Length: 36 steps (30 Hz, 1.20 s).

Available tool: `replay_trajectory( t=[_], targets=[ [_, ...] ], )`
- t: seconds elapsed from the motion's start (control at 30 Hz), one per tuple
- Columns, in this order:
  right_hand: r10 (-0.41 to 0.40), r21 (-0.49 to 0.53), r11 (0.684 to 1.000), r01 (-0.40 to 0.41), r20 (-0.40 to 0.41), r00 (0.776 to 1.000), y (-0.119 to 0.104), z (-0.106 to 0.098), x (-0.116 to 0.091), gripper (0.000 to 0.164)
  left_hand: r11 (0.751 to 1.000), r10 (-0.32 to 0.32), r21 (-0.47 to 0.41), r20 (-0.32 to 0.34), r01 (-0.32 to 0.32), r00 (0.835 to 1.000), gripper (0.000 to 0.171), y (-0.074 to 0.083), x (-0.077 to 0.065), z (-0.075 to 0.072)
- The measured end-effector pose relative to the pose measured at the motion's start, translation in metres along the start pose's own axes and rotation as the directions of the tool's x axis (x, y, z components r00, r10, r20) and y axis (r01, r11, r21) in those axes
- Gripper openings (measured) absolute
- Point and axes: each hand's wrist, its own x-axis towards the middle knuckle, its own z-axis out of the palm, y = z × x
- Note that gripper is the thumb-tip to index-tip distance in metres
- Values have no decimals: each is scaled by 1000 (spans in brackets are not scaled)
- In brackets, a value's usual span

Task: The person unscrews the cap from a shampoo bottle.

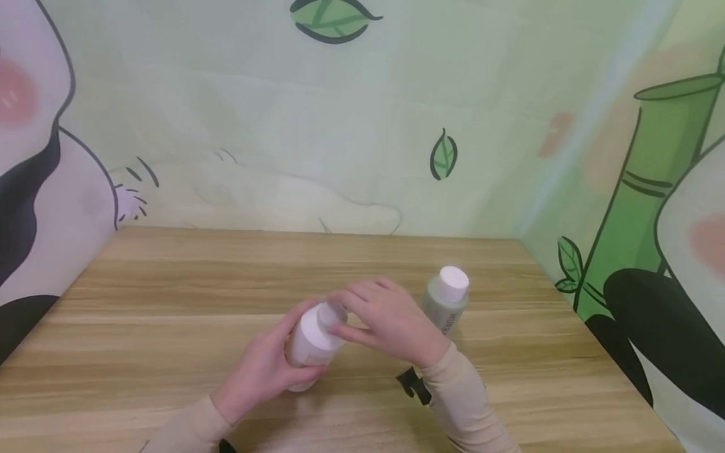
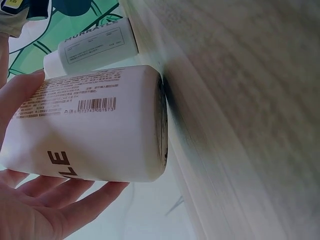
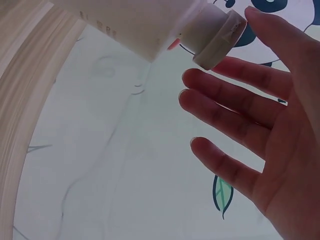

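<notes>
My left hand (image 1: 263, 365) grips a white plastic bottle (image 1: 311, 343) round its body, tilted with its top toward the right. In the left wrist view, fine print and a barcode (image 2: 96, 104) show on its side, and its base is lifted at least partly off the table. The thumb and forefinger of my right hand (image 1: 391, 321) pinch the white cap (image 3: 222, 42) at the bottle's top. In the right wrist view, the other fingers (image 3: 225, 100) are spread away from the cap. Whether the cap is loose on the neck, I cannot tell.
A second bottle (image 1: 443, 303), greyish with a white cap, stands upright behind my right wrist. Both are over a wood-grain table (image 1: 170, 340). A pale green wall (image 1: 255, 126) with panda, leaf and bamboo drawings rises behind the table.
</notes>
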Motion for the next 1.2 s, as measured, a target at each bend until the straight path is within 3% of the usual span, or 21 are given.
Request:
replay_trajectory(
  t=[0.33,0.6,0.93,1.2],
  targets=[
    [-52,69,996,50,30,998,3,-1,-3,40,1000,-5,-30,23,6,1000,95,1,2,0],
    [-3,89,996,-3,64,998,2,-2,-3,48,1000,1,-1,11,-1,1000,95,-1,1,1],
    [6,38,999,-7,35,999,1,2,0,39,1000,6,-1,3,-6,1000,93,0,-1,1],
    [-49,94,995,44,48,998,4,1,-2,37,1000,-13,-24,19,13,1000,95,0,-1,0]
  ],
)
